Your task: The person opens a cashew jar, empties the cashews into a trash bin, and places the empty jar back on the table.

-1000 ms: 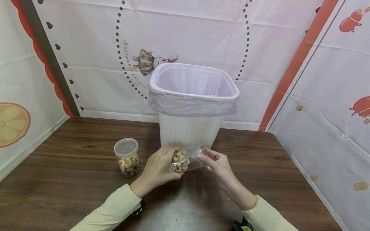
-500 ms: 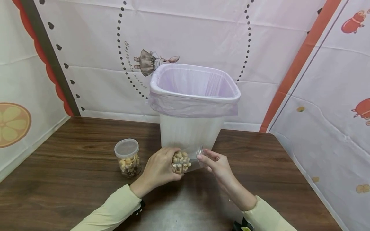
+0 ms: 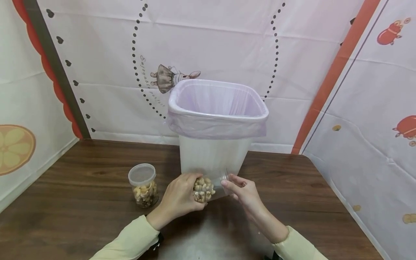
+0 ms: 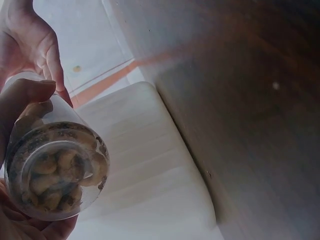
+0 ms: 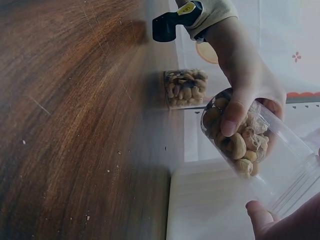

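A clear plastic jar (image 3: 216, 187) with pale, cashew-like nuts (image 3: 203, 189) is held tilted on its side in front of the bin, its threaded mouth to the right. My left hand (image 3: 180, 195) grips the jar round its base end; in the right wrist view its thumb lies across the nuts. At the mouth, my right hand (image 3: 245, 195) pinches the rim between thumb and fingers. Whether a lid is on that end cannot be made out. The nuts lie in the base half. Left of my left hand stands a second jar (image 3: 143, 186), upright and lidded, with similar nuts.
A white bin (image 3: 211, 155) with a pale purple liner (image 3: 217, 126) stands close behind the hands. Dark wood tabletop (image 3: 97, 209) lies all around. Small crumbs (image 5: 120, 152) dot it in the right wrist view. Printed cloth (image 3: 208, 43) hangs behind and at both sides.
The head view has tilted up a little, so everything sits lower in it. The nuts in the held jar have shifted slightly towards its mouth. Both hands keep their hold.
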Motion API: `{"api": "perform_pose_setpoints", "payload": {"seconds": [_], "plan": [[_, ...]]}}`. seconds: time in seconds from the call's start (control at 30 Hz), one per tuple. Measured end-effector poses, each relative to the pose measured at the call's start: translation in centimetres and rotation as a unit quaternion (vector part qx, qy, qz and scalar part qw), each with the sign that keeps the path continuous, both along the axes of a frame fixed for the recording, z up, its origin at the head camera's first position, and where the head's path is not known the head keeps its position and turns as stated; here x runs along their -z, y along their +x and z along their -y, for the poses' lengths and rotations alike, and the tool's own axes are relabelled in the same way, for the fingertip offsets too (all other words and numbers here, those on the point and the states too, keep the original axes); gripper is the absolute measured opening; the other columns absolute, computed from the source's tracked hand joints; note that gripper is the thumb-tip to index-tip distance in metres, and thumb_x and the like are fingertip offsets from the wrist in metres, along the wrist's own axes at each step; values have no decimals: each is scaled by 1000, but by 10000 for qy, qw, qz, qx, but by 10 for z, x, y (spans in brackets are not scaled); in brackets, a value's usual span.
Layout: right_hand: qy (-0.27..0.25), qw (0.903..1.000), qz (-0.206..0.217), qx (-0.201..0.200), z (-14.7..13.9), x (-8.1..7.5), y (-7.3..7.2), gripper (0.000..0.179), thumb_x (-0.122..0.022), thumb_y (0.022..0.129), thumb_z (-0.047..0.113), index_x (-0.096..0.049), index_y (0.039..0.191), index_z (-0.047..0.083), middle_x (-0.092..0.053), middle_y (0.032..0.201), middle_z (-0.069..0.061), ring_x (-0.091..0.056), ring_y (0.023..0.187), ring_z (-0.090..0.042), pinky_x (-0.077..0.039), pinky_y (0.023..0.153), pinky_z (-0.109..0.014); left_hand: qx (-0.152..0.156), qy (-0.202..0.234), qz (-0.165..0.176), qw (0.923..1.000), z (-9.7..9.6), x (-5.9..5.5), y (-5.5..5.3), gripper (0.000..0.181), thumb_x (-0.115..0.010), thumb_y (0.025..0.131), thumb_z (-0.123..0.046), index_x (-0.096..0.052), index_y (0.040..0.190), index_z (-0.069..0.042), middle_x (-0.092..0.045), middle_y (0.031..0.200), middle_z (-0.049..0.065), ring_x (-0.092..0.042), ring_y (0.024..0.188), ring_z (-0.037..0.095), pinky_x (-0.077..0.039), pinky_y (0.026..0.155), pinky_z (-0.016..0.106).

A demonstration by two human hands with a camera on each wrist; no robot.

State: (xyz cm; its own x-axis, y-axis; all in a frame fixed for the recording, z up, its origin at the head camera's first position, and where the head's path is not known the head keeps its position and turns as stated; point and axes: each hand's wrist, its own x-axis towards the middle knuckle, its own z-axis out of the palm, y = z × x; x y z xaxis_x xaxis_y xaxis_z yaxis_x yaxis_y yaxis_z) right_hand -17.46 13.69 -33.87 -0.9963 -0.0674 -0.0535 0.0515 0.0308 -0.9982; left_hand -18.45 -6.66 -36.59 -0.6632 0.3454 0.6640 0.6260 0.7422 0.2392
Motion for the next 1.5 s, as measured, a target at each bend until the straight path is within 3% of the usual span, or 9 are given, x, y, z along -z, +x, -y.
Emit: {"api": "perform_pose_setpoints", "payload": {"seconds": [0.3, 0.63, 0.9, 1.03, 1.5], "plan": [[2, 10000, -54, 9, -2, 0, 3, 63, -66, 81, 21, -43, 128, -13, -43, 136, -24, -52, 114, -26, -43, 94, -43, 22, 35, 37, 10000, -2, 1, 1, 71, -84, 43, -36, -61, 104, -8, -64, 94, 1, -60, 84, 14, -52, 71, 29], [-93, 9999, -134, -41, 0, 1, 5, 63, -67, 80, 20, -43, 127, -15, -43, 135, -26, -54, 111, -25, -46, 90, -37, -91, 52, 63, 9999, -1, 1, 6, 74, -85, 40, -38, -61, 103, -9, -64, 92, -1, -60, 82, 13, -51, 69, 29], [-309, 9985, -402, -228, 1, -2, 8, 69, -71, 77, 16, -38, 130, -16, -42, 134, -29, -43, 123, -35, -48, 87, -29, -26, 239, 491, 9985, 0, 0, 11, 71, -85, 41, -37, -63, 102, -10, -65, 92, -2, -61, 75, 12, -51, 64, 27], [-365, 9979, -435, -306, 1, -3, 8, 70, -71, 77, 15, -37, 129, -17, -40, 135, -30, -41, 125, -37, -49, 86, -26, 11, 253, 504, 9984, 1, -1, 11, 71, -85, 41, -37, -63, 102, -9, -66, 93, -1, -61, 77, 12, -51, 66, 27], [-58, 9976, -658, -189, 2, 0, 11, 65, -70, 78, 17, -42, 127, -16, -45, 132, -28, -45, 121, -34, -41, 96, -41, 108, 269, 468, 9985, 4, -1, 9, 70, -85, 41, -36, -63, 102, -11, -65, 92, -3, -60, 76, 10, -50, 65, 25]]}}
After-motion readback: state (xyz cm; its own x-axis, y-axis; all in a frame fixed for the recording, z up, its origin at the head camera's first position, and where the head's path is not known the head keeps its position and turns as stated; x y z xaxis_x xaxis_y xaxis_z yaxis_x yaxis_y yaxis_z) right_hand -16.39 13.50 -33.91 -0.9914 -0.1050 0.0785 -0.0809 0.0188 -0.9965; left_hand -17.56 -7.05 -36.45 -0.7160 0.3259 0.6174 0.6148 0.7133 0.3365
